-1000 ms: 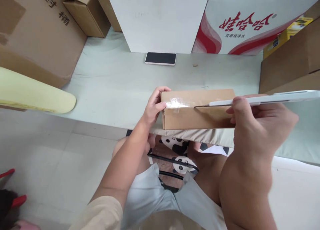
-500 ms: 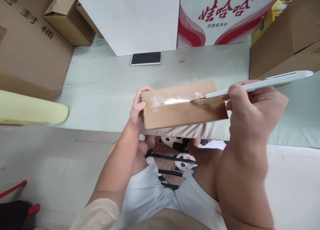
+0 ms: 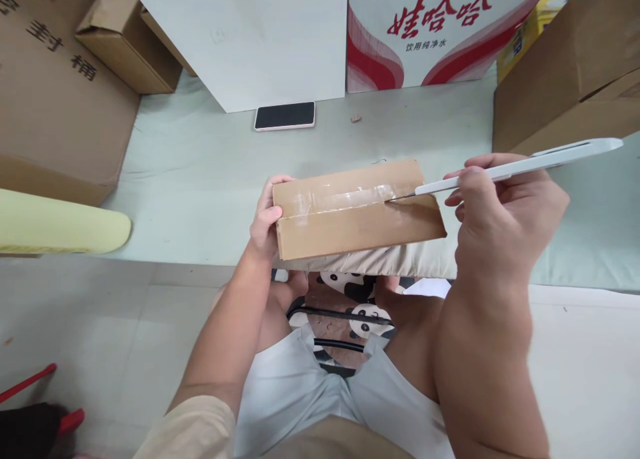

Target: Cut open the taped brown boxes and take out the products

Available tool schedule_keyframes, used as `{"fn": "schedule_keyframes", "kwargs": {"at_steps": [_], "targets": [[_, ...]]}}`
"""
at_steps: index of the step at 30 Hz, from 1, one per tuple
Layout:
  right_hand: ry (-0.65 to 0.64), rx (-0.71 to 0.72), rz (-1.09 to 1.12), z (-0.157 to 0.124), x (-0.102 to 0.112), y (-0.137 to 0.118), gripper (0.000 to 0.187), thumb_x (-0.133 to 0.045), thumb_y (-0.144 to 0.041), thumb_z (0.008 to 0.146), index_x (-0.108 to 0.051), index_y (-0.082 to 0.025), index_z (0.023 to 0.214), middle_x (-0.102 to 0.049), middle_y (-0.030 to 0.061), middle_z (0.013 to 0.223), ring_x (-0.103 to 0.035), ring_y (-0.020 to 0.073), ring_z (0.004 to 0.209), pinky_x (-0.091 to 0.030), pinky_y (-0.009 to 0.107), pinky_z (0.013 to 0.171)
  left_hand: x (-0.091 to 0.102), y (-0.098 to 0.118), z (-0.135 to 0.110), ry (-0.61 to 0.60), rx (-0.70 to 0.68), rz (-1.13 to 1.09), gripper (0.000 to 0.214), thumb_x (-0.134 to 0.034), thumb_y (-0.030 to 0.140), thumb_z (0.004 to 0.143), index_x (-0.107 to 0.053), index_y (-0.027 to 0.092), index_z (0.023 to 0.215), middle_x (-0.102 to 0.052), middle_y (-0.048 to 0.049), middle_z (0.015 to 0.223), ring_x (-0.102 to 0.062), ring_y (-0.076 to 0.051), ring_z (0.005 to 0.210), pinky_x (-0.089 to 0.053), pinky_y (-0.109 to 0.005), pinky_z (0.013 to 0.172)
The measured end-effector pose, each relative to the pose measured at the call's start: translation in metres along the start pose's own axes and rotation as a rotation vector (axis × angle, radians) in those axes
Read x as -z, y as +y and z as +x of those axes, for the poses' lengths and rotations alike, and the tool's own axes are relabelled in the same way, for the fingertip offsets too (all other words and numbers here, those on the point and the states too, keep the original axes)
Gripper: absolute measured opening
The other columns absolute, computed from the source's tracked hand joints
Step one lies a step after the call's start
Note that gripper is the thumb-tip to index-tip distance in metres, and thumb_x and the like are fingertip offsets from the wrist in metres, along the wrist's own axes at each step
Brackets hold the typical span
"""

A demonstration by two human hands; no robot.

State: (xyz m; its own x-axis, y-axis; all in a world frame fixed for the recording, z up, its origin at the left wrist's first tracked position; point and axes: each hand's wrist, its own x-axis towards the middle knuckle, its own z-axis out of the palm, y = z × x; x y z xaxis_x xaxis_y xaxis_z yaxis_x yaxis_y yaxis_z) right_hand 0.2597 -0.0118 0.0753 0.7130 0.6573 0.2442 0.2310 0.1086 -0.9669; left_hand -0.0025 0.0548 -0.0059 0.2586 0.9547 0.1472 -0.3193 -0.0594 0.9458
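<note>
A long brown cardboard box (image 3: 350, 229) lies near the front edge of the cloth-covered surface, with clear tape (image 3: 345, 198) along its lengthwise seam. My left hand (image 3: 265, 216) grips the box's left end, thumb on the near side and fingers behind it. My right hand (image 3: 510, 199) is closed around a white utility knife (image 3: 540, 164). Its thin dark blade touches the taped seam toward the right end, where the tape looks slit. The right end of the seam gapes a little.
Behind the box, a phone (image 3: 285, 116) lies against a white carton (image 3: 280, 39). Beside that stands a white-and-red carton (image 3: 440, 32). Large cardboard boxes flank both sides, the right one (image 3: 565, 72) close to the knife. A pale yellow roll (image 3: 65, 222) rests at left.
The view has shifted slightly, so the surroundings sit a bit further left. The blade stays at the seam, with hardly any movement along it. Both grips are the same.
</note>
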Motion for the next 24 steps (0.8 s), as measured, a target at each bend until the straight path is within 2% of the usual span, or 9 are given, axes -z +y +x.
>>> {"fn": "schedule_keyframes", "kwargs": {"at_steps": [5,13,19,22,24], "targets": [[-0.02,0.025,0.029,-0.001,-0.002,-0.001,0.009,-0.067,-0.019,0.07,-0.069,-0.019,0.079,-0.071,-0.0027,0.066,-0.063,0.0108,0.052,-0.053,0.026,0.05,-0.001,0.0,0.0,0.025,0.001,-0.002,0.048,-0.079,0.054,0.069,-0.068,0.026,0.105,-0.068,-0.0039,0.1,-0.064,-0.021,0.085,-0.053,-0.033,0.071],[0.042,0.094,0.108,0.003,0.007,0.005,0.01,-0.066,-0.018,0.07,-0.067,-0.02,0.08,-0.071,-0.0041,0.068,-0.066,0.0123,0.054,-0.058,0.029,0.051,0.001,-0.001,0.0,0.04,-0.017,0.018,0.048,-0.079,0.054,0.068,-0.07,0.025,0.105,-0.068,-0.0038,0.099,-0.063,-0.021,0.085,-0.052,-0.032,0.071],[0.066,0.135,0.247,0.006,0.007,0.007,0.011,-0.061,-0.015,0.07,-0.066,-0.019,0.079,-0.068,-0.0057,0.065,-0.054,0.0079,0.041,-0.042,0.025,0.038,-0.001,0.0,0.001,0.06,0.001,-0.012,0.047,-0.081,0.053,0.066,-0.071,0.025,0.103,-0.067,-0.0029,0.095,-0.061,-0.02,0.082,-0.051,-0.031,0.069],[0.192,0.193,0.409,0.01,0.005,0.008,0.009,-0.055,-0.016,0.073,-0.059,-0.023,0.078,-0.064,-0.0071,0.063,-0.047,0.0063,0.038,-0.031,0.023,0.034,-0.001,0.0,0.0,0.055,0.027,-0.033,0.049,-0.081,0.053,0.066,-0.069,0.025,0.104,-0.066,-0.0032,0.096,-0.063,-0.021,0.084,-0.052,-0.032,0.071],[0.286,0.279,0.439,0.013,0.005,0.012,0.007,-0.053,-0.017,0.079,-0.056,-0.024,0.081,-0.064,-0.0066,0.069,-0.052,0.0062,0.042,-0.028,0.021,0.035,-0.001,0.0,-0.001,0.05,0.026,-0.035,0.049,-0.081,0.054,0.067,-0.068,0.025,0.105,-0.066,-0.0034,0.096,-0.063,-0.021,0.084,-0.052,-0.034,0.072]]}}
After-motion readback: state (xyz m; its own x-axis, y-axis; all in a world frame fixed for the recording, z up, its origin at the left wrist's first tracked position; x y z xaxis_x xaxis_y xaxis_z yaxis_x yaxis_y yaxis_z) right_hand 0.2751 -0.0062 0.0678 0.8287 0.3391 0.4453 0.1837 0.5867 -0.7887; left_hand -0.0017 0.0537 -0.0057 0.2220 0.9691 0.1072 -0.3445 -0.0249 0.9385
